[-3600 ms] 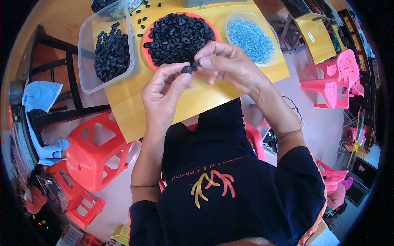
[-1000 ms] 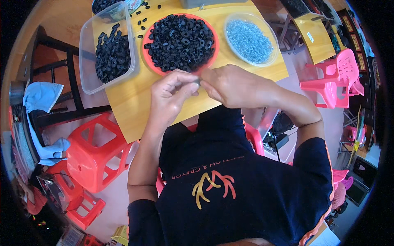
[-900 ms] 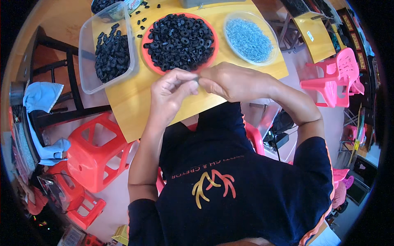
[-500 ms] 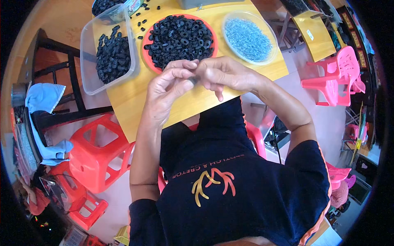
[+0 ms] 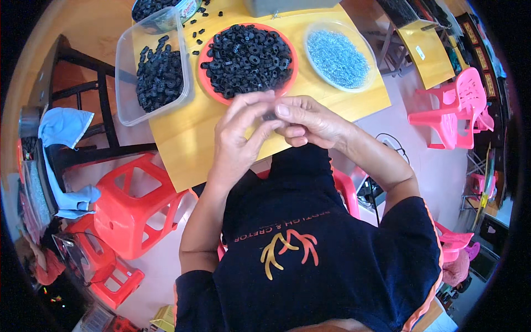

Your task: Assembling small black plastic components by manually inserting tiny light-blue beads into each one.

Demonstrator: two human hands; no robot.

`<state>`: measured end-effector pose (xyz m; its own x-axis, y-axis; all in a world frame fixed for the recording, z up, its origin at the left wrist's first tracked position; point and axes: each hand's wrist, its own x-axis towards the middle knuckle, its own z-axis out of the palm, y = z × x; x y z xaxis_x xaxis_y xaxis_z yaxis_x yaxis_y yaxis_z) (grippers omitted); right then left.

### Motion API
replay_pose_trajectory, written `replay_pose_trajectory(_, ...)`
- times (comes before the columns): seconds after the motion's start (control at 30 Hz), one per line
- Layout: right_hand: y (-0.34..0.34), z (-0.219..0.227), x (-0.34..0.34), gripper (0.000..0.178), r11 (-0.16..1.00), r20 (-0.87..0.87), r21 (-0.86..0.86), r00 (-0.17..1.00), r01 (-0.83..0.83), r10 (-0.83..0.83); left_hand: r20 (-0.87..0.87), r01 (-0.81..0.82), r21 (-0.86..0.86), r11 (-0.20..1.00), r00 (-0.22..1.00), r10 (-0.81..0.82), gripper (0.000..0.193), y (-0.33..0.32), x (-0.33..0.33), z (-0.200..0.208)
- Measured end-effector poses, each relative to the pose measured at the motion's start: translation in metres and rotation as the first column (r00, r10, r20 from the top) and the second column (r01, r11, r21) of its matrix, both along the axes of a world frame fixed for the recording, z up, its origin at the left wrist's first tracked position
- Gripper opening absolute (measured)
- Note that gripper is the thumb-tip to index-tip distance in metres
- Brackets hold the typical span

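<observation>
My left hand (image 5: 241,138) and my right hand (image 5: 307,120) meet fingertip to fingertip above the near part of a yellow table (image 5: 182,144). Between the fingertips they pinch a small dark ring part (image 5: 270,115), mostly hidden by the fingers. Just beyond the hands stands a red round plate (image 5: 208,84) heaped with black rings (image 5: 249,58). To its right is a clear bowl (image 5: 366,83) of small blue-grey pieces (image 5: 337,57). To its left a clear rectangular tub (image 5: 126,105) holds more black parts (image 5: 159,77).
Loose black rings (image 5: 200,34) lie scattered at the table's far side, near another container (image 5: 160,10). Red plastic stools (image 5: 133,207) stand at the left, with pink chairs (image 5: 459,108) and a second yellow table (image 5: 428,52) at the right. A blue cloth (image 5: 63,124) hangs at the left.
Both hands dipped toward my body with the small part about a second ago, then rose again toward the red plate. They have stayed joined at the fingertips throughout.
</observation>
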<state>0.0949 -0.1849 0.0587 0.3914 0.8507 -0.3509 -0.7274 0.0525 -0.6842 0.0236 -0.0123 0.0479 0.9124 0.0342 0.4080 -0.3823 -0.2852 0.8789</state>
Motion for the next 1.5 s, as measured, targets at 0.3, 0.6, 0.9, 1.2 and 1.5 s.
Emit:
replay_pose_trajectory(0.3,-0.002,-0.010,-0.016,0.021,0.998,-0.098,0.070,0.995,0.002,0.005,0.031,0.029,0.154,0.988,0.999,-0.034,0.026,0.000,-0.014,0.004)
replay_pose_trajectory(0.6,-0.002,-0.012,-0.013,0.029,0.995,0.001,0.092,1.000,-0.028,0.028,0.091,-0.005,0.231,0.973,0.996,-0.017,0.025,0.014,-0.012,0.016)
replay_pose_trajectory(0.9,-0.010,-0.001,0.054,0.017,0.754,0.982,-0.171,0.051,0.634,0.180,0.288,-0.606,0.499,0.620,0.790,0.541,0.042,0.115,0.007,0.047)
replay_pose_trajectory(1.2,-0.001,-0.009,0.059,0.019,0.689,0.853,-0.268,-0.166,0.673,0.494,0.154,-0.404,0.350,0.845,0.915,0.374,0.038,0.067,-0.004,0.024)
replay_pose_trajectory(1.5,-0.002,-0.008,0.065,0.017,0.700,0.827,-0.259,-0.222,0.666,0.517,-0.141,-0.175,0.228,0.958,0.967,0.210,0.031,0.014,-0.012,-0.003)
